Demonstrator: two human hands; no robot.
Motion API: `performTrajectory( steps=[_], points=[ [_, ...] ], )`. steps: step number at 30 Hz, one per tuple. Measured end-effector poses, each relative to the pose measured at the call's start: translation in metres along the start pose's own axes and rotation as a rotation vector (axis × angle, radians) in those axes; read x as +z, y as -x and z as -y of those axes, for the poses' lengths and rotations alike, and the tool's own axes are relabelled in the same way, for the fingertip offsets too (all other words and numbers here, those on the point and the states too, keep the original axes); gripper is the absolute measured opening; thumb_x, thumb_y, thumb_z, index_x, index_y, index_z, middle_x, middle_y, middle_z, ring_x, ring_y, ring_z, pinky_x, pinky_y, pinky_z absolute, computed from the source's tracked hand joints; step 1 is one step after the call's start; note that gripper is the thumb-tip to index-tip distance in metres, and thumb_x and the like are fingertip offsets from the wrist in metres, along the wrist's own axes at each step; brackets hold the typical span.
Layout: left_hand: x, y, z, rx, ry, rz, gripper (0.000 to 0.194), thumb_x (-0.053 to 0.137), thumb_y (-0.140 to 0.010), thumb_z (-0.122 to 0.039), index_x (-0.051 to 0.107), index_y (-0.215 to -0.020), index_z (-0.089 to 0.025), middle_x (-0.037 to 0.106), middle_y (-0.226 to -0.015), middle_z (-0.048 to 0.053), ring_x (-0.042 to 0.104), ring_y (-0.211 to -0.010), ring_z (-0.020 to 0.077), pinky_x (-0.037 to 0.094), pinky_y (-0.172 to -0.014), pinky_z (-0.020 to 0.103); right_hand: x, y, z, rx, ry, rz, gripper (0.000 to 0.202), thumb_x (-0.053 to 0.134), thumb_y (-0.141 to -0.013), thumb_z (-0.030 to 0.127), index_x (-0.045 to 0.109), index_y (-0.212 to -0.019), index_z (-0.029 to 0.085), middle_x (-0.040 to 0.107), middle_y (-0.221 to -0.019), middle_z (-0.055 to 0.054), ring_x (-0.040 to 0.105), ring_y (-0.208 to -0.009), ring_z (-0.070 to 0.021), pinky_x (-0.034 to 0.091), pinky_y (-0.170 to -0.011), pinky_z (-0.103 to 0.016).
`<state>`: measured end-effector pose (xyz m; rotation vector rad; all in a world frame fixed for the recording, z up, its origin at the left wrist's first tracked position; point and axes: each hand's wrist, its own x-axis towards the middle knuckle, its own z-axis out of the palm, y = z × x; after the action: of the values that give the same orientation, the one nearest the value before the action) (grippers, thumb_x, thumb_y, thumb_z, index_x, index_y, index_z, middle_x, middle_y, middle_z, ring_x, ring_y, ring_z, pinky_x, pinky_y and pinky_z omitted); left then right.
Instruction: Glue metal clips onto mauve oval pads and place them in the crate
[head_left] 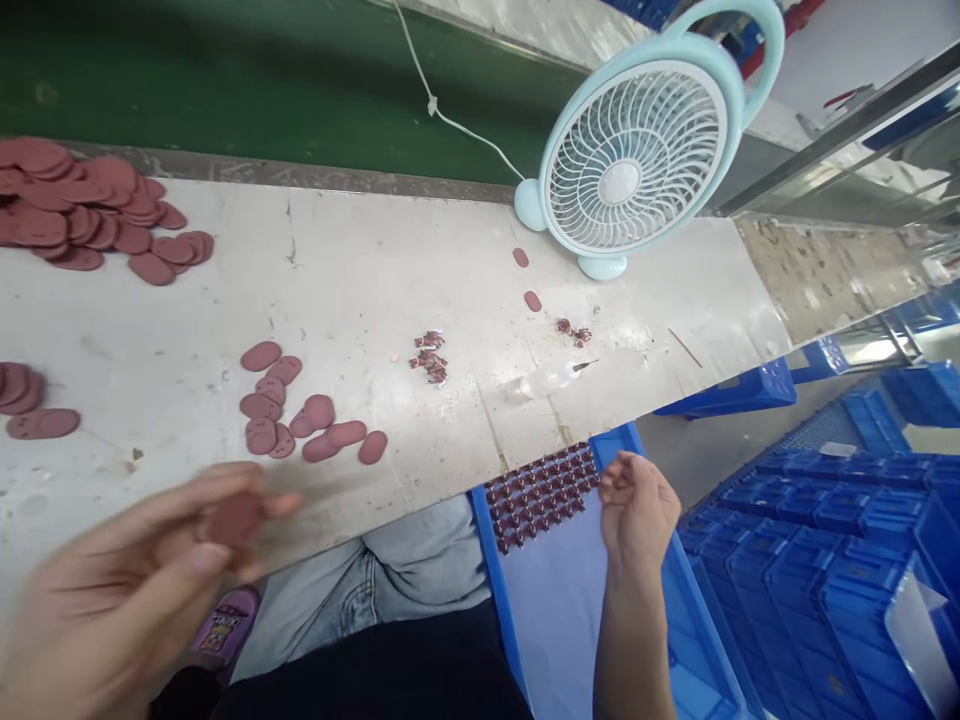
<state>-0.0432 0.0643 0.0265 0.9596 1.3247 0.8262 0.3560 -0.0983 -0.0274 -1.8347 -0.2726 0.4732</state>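
Left hand (127, 590) is up close and blurry, fingers pinched on one reddish-brown oval piece (234, 520) at the fingertips. Right hand (637, 505) hangs over the blue tray (487, 560) of small dark red parts (544, 495), fingers curled in; can't tell if it's got anything. More oval pieces (300, 410) sit scattered on the table (360, 260), fan (637, 150) at the back.

Your surface (420, 270) looks like pale, matt board, scratched and stained. The oval pads (315, 420) on it read as matt, reddish-brown, maybe rubber or felt, hard to tell through the blur. That blue tray (675, 600) by you is smooth, slightly glossy plastic. The fan (637, 150) shows glossy pastel plastic. Your jeans (405, 580) are soft faded denim.
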Motion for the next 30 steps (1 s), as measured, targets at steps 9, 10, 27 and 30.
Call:
performTrajectory(
  steps=[9,10,27,30],
  points=[
    [0.063,0.018,0.032,-0.105,0.631,0.398,0.023,0.074,-0.086,-0.023,0.078,-0.108,-0.029,0.076,-0.104,0.007,0.078,-0.089,0.0283,0.059,-0.045,0.019,0.130,0.020,0.057,0.705,-1.339,1.032,0.059,0.066,-0.089,0.052,0.054,-0.137,0.019,0.065,-0.091,0.002,0.052,-0.058,-0.0048,0.042,-0.037,-0.010],
    [0.064,0.019,0.034,-0.115,0.654,0.406,0.023,0.074,-0.086,-0.023,0.077,-0.109,-0.029,0.075,-0.105,0.007,0.078,-0.089,0.0270,0.058,-0.044,0.017,0.136,0.010,0.057,0.822,-1.463,1.087,0.056,0.070,-0.088,0.042,0.054,-0.136,0.021,0.064,-0.092,0.002,0.054,-0.061,-0.0063,0.047,-0.041,-0.013],
    [0.069,0.015,0.031,-0.236,0.829,0.475,0.029,0.080,-0.081,-0.018,0.078,-0.109,-0.026,0.076,-0.121,0.007,0.075,-0.076,0.0121,0.059,-0.061,0.015,0.135,0.120,0.097,0.122,-0.461,0.830,0.038,0.071,-0.084,0.057,0.067,-0.104,0.026,0.064,-0.066,0.001,0.054,-0.041,-0.0127,0.043,-0.033,-0.022],
    [0.069,0.017,0.030,-0.247,0.836,0.514,0.036,0.084,-0.077,-0.020,0.079,-0.112,-0.027,0.077,-0.122,0.007,0.075,-0.074,0.0128,0.058,-0.059,0.015,0.134,0.127,0.092,-0.003,-0.369,0.827,0.038,0.069,-0.086,0.055,0.066,-0.109,0.025,0.064,-0.069,-0.001,0.059,-0.047,-0.0167,0.048,-0.037,-0.027]
  ],
)
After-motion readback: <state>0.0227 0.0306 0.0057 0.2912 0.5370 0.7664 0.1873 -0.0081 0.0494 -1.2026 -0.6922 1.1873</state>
